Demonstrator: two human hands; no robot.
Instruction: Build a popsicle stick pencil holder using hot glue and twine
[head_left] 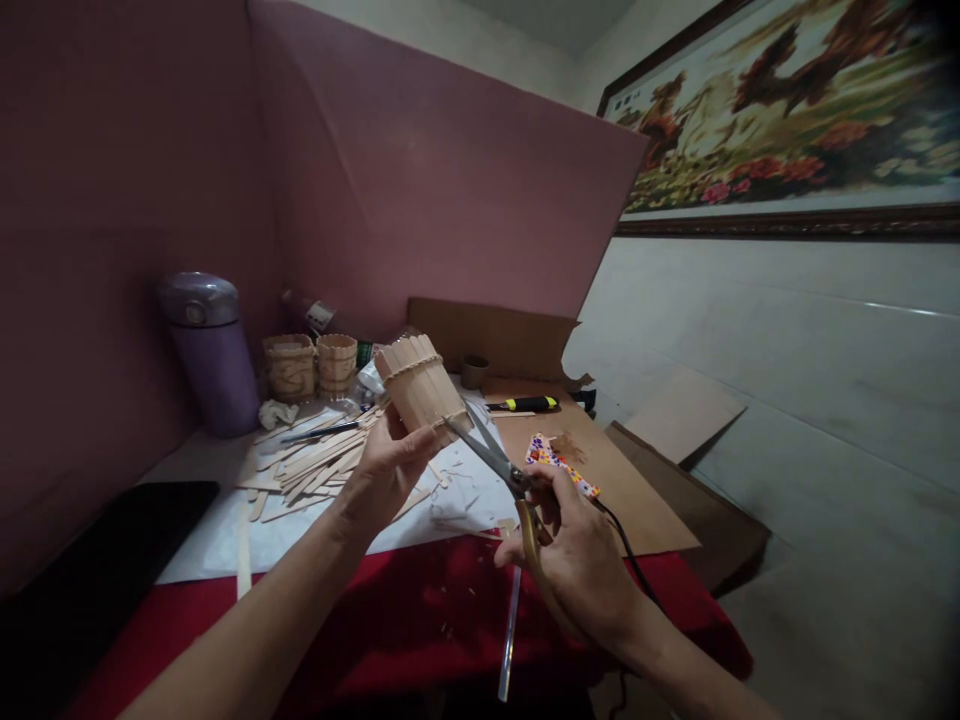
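Wooden cup (420, 388) sits clamped in my left hand (397, 452), scissors (495, 460) gripped in my right hand (589, 560); blades slipping beside my left thumb (421, 440) could nick skin.

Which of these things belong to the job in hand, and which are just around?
In the job, it seems:
wooden-slat cup, in the left hand
scissors, in the right hand, blades at the cup
craft sticks, probably
hot-glue gun, probably

Just around, apparently:
purple flask
framed picture

Room above wooden cup (424, 388), sticks (319, 468) crowding left; scissors (517, 478) barring right
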